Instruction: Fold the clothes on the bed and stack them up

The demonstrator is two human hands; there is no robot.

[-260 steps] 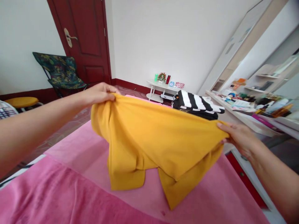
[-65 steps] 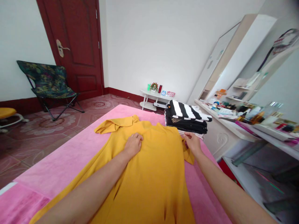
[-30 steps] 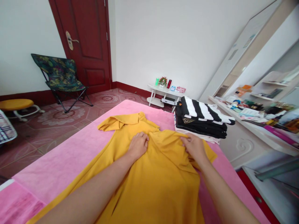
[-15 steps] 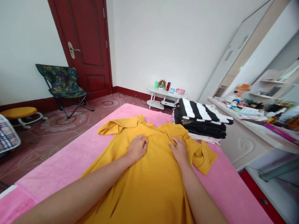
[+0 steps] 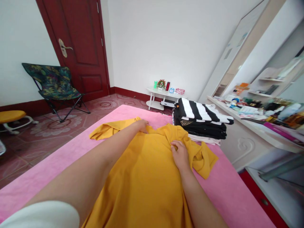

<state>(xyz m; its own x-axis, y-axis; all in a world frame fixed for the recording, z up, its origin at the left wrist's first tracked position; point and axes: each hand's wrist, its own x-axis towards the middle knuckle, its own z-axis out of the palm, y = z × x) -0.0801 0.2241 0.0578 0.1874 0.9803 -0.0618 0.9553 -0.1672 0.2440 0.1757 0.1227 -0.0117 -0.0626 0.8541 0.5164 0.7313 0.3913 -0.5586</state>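
Note:
A yellow short-sleeved garment (image 5: pixel 152 177) lies spread over the pink bed cover (image 5: pixel 228 186), its neckline away from me and its lower end out of view. At the left side of the neckline, my left hand (image 5: pixel 142 126) has its fingers closed on the fabric edge, partly hidden by the hand itself. My right hand (image 5: pixel 180 154) rests on the right chest of the garment, thumb and bent fingers pinching a bit of cloth. The right sleeve is crumpled and the left sleeve lies stretched outward.
A stack of folded clothes (image 5: pixel 201 122), striped on top, stands at the bed's far right. Beyond is a small white table (image 5: pixel 154 91) with little items. A cluttered dresser (image 5: pixel 249 120) runs along the right. A folding chair (image 5: pixel 53 84) and a yellow stool (image 5: pixel 11 116) stand left.
My left hand has moved forward from the garment's chest to the neckline. My right hand stays on the right chest. The view has turned slightly to the right.

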